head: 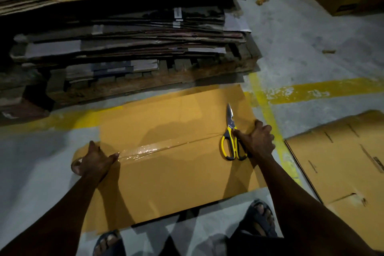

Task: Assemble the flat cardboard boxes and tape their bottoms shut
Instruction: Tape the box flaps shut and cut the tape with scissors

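Head: L grip [96, 161] holds tape roll [75, 164] at box [166, 185] left edge; R grip [257, 141] clamps right edge.

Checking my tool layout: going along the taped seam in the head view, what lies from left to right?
tape roll → left hand → clear tape strip → scissors → right hand → flat cardboard sheet
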The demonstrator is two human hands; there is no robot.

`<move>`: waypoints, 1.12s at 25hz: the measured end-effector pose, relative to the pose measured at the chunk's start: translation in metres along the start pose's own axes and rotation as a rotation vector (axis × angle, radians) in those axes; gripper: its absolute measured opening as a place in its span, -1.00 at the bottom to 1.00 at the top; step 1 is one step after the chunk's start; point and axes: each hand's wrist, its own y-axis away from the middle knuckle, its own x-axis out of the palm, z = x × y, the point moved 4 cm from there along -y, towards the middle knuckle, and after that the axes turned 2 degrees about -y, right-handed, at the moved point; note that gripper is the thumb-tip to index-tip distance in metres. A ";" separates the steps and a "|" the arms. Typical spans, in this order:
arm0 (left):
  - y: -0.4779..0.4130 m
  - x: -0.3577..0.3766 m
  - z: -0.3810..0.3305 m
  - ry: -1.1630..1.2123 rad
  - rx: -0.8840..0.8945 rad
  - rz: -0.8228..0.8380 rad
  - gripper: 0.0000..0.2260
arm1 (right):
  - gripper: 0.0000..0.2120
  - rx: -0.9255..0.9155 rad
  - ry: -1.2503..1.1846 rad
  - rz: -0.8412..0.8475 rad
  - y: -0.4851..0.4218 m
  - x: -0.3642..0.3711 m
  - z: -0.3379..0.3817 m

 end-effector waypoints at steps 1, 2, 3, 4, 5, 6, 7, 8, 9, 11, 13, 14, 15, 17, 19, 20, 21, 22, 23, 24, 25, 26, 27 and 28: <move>0.004 0.004 -0.005 0.015 0.005 0.004 -0.26 | -0.08 0.021 0.004 -0.014 0.001 -0.004 -0.007; 0.007 0.010 -0.012 0.012 0.030 0.003 -0.25 | -0.08 0.043 0.004 -0.023 0.001 -0.009 -0.017; 0.013 0.016 -0.023 -0.007 0.070 0.006 -0.23 | -0.08 0.076 0.004 -0.034 0.000 -0.016 -0.029; 0.018 0.024 -0.035 -0.026 0.108 0.014 -0.23 | -0.08 0.117 -0.001 -0.049 -0.004 -0.024 -0.042; 0.022 0.033 -0.049 -0.039 0.145 0.023 -0.22 | -0.10 0.158 -0.008 -0.070 -0.009 -0.032 -0.056; 0.025 0.043 -0.064 -0.045 0.168 0.029 -0.21 | -0.11 0.190 -0.014 -0.090 -0.015 -0.041 -0.070; 0.028 0.051 -0.080 -0.049 0.188 0.036 -0.19 | -0.14 0.208 -0.013 -0.105 -0.021 -0.048 -0.082; 0.030 0.059 -0.095 -0.045 0.204 0.047 -0.17 | -0.17 0.217 -0.010 -0.115 -0.028 -0.054 -0.093; 0.033 0.067 -0.113 -0.035 0.229 0.051 -0.15 | -0.20 0.225 -0.002 -0.128 -0.036 -0.060 -0.106; 0.032 0.082 -0.141 -0.019 0.265 0.072 -0.13 | -0.25 0.240 0.004 -0.155 -0.050 -0.071 -0.126; 0.027 0.092 -0.162 0.006 0.274 0.090 -0.11 | -0.27 0.256 -0.005 -0.169 -0.061 -0.076 -0.137; 0.025 0.094 -0.168 0.014 0.274 0.089 -0.12 | -0.27 0.257 -0.005 -0.169 -0.065 -0.076 -0.139; 0.023 0.094 -0.172 0.022 0.262 0.085 -0.12 | -0.28 0.253 -0.002 -0.168 -0.067 -0.074 -0.138; 0.019 0.094 -0.175 0.029 0.230 0.082 -0.12 | -0.30 0.235 0.014 -0.175 -0.072 -0.070 -0.135; 0.013 0.090 -0.174 0.042 0.223 0.076 -0.12 | -0.31 0.167 0.015 -0.164 -0.081 -0.068 -0.126; 0.010 0.087 -0.173 0.045 0.230 0.069 -0.12 | -0.32 0.122 0.019 -0.149 -0.087 -0.065 -0.120; 0.006 0.084 -0.172 0.048 0.235 0.066 -0.11 | -0.32 0.082 0.030 -0.132 -0.094 -0.063 -0.115; 0.001 0.083 -0.169 0.063 0.238 0.068 -0.10 | -0.32 0.056 0.050 -0.115 -0.099 -0.061 -0.110; -0.002 0.081 -0.167 0.082 0.231 0.080 -0.09 | -0.33 0.049 0.075 -0.099 -0.102 -0.059 -0.108; -0.004 0.080 -0.165 0.105 0.235 0.092 -0.08 | -0.34 0.054 0.104 -0.089 -0.103 -0.058 -0.106; -0.004 0.077 -0.163 0.133 0.238 0.105 -0.07 | -0.35 0.069 0.132 -0.090 -0.101 -0.057 -0.102; -0.003 0.075 -0.163 0.159 0.249 0.110 -0.05 | -0.35 0.078 0.151 -0.100 -0.095 -0.057 -0.095; -0.002 0.074 -0.160 0.177 0.238 0.124 -0.04 | -0.35 0.069 0.160 -0.106 -0.087 -0.057 -0.083; 0.002 0.071 -0.159 0.200 0.232 0.134 -0.05 | -0.33 0.030 0.155 -0.101 -0.075 -0.056 -0.065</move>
